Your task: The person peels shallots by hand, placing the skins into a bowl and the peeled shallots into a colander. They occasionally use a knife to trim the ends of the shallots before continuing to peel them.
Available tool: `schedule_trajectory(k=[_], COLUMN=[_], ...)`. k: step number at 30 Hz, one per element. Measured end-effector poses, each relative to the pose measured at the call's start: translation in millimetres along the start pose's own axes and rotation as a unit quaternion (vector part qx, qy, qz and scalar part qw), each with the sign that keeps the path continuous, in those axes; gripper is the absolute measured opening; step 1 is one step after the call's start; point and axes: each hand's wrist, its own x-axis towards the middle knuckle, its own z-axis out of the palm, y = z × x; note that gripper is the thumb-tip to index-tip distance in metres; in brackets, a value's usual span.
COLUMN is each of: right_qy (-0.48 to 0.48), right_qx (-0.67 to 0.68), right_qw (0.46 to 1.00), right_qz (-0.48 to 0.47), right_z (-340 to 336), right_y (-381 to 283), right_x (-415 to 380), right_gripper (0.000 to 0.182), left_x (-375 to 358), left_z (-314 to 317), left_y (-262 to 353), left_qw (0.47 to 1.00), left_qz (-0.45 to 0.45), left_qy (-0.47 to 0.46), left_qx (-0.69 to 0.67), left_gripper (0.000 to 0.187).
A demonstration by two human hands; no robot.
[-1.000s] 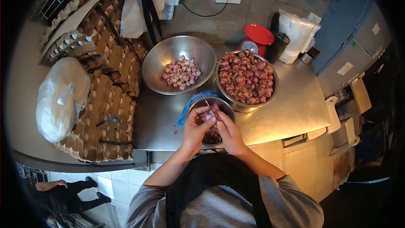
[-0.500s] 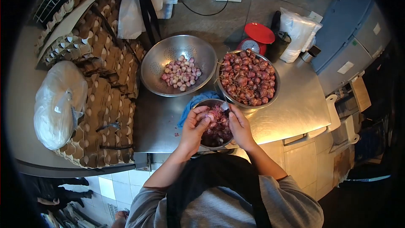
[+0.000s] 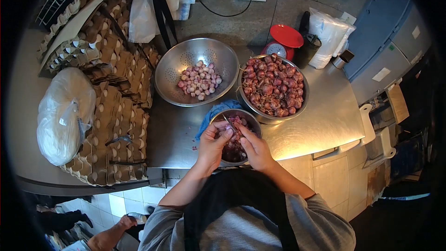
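My left hand (image 3: 213, 148) pinches a small shallot (image 3: 226, 131) over a metal bowl (image 3: 259, 126). In my right hand (image 3: 258, 151) is a small knife (image 3: 226, 120), its blade pointing up and left beside the shallot. Both hands meet above the bowl, where dark red skins and shallots (image 3: 232, 153) lie, partly hidden by my fingers. Behind it on the left, a perforated colander (image 3: 168, 76) holds peeled shallots (image 3: 200, 80). Unpeeled shallots (image 3: 273, 86) fill a second metal bowl (image 3: 304, 100) at the right.
A blue cloth (image 3: 205, 122) lies against the small bowl on the steel table (image 3: 320, 125). Stacked egg trays (image 3: 114, 135) and a tied plastic bag (image 3: 67, 116) stand left. Behind is a red scale (image 3: 286, 36). Another person's arm (image 3: 108, 238) shows lower left.
My right hand has moved left and down, closer to my left hand, and the knife now angles up and left. Another person's arm has come into view at the lower left.
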Motion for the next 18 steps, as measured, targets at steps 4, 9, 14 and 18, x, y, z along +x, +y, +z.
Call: schedule_trajectory(k=[4, 9, 14, 18], right_qy=[0.033, 0.042, -0.008, -0.01], right_qx=[0.118, 0.168, -0.038, -0.05], right_qw=[0.992, 0.979, 0.999, 0.999], right_qz=[0.041, 0.103, 0.007, 0.0], right_z=[3.4, -5.4, -3.7, -3.6], right_y=[23.0, 20.3, -2.1, 0.1], right_x=[4.4, 6.1, -0.9, 0.7], right_gripper=[0.037, 0.039, 0.04, 0.04], left_x=[-3.8, -6.1, -1.3, -1.9], left_z=[6.3, 11.7, 1.2, 4.2], left_y=[8.4, 12.0, 2.1, 4.5], left_qw=[1.0, 1.0, 0.996, 0.994], left_qz=[-0.007, -0.013, 0.037, 0.05], left_qy=[-0.016, -0.003, 0.016, 0.003], left_qx=[0.011, -0.001, 0.075, 0.099], left_gripper=[0.022, 0.024, 0.022, 0.019])
